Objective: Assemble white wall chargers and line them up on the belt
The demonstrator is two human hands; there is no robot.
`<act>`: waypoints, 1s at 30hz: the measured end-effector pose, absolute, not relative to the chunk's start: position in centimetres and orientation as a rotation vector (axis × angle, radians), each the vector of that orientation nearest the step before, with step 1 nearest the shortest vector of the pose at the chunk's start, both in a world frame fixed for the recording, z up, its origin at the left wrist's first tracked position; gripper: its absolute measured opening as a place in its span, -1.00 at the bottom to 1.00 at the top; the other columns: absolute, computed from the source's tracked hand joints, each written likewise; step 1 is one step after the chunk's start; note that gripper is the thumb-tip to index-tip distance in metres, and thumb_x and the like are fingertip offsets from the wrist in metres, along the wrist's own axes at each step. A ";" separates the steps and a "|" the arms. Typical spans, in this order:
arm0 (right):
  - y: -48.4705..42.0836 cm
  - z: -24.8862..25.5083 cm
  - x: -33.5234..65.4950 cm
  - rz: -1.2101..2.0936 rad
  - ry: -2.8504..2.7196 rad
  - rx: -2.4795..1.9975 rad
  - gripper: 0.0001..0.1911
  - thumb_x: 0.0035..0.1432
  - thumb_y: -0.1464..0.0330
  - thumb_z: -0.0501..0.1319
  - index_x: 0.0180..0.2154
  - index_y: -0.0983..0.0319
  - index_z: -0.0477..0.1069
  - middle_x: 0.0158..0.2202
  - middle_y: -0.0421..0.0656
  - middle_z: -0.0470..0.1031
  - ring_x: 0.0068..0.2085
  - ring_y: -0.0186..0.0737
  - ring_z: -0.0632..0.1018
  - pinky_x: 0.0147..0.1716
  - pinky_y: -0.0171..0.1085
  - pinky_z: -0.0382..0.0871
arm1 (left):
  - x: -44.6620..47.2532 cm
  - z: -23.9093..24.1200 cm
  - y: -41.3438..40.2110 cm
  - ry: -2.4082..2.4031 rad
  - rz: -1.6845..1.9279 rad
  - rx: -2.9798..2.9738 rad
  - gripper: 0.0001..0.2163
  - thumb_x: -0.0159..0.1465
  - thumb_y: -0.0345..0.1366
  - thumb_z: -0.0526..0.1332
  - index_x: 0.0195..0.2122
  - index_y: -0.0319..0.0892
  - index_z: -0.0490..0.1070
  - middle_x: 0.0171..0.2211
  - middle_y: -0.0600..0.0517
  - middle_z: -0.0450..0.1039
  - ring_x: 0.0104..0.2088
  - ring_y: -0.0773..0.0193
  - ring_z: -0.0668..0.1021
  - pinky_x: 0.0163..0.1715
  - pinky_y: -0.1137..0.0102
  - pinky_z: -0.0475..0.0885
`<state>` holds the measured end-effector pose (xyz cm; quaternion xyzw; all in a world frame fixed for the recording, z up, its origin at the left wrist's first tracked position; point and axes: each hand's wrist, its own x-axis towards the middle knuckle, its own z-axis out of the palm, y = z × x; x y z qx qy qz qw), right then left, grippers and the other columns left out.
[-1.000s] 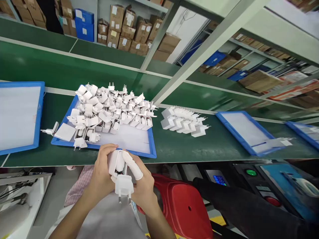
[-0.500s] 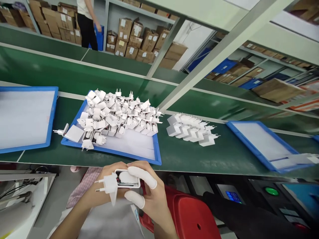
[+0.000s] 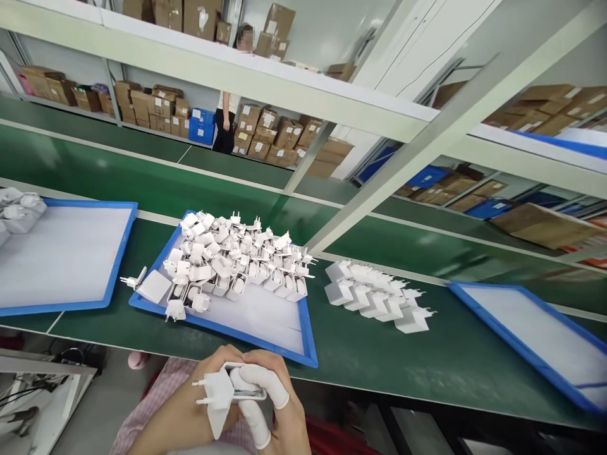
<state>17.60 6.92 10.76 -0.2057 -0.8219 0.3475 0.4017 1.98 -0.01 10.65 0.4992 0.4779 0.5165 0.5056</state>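
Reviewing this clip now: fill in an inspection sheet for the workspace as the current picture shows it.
Surface: green bench, with blue-rimmed trays on it.
Job's things: open charger in the hands, prongs pointing left; heap of chargers in the middle tray; rows of chargers on the bench to its right.
Clutter: one loose charger sticks out over the middle tray's left rim.
Hands: left hand and right hand both on the open charger; white finger covers on the right.
Cables: some dark ones at lower left; detail unclear.
Surroundings: person beyond the bench, near blue bins and cartons.
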 end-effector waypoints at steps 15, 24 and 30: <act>7.1 11.5 17.5 0.881 -2.131 -0.545 -0.51 0.28 0.43 0.22 0.20 0.05 0.26 0.01 -0.06 0.42 0.01 -0.06 0.46 -0.02 -0.09 0.47 | 0.9 9.2 0.1 1.073 1.279 1.267 -0.64 0.22 -0.43 0.32 0.02 -0.02 0.36 0.08 -0.01 0.40 -0.03 0.07 0.52 -0.09 0.32 0.43; 6.9 11.6 17.4 0.883 -2.157 -0.422 -0.67 0.29 0.39 0.17 0.08 0.11 0.29 -0.12 -0.07 0.33 -0.07 -0.05 0.43 -0.13 -0.05 0.47 | 0.3 11.4 -0.4 1.042 1.223 1.446 -0.63 0.25 -0.52 0.26 0.03 -0.04 0.28 0.00 -0.05 0.40 -0.01 0.13 0.51 -0.08 0.33 0.40; 7.0 10.9 17.1 0.884 -2.177 -0.330 -0.74 0.30 0.42 0.13 0.02 0.13 0.30 -0.09 -0.06 0.32 -0.03 -0.06 0.43 -0.10 -0.05 0.48 | 1.1 10.0 -1.0 1.144 1.287 1.377 -0.69 0.25 -0.40 0.33 -0.03 -0.03 0.32 -0.03 0.01 0.43 -0.08 0.15 0.54 -0.12 0.34 0.44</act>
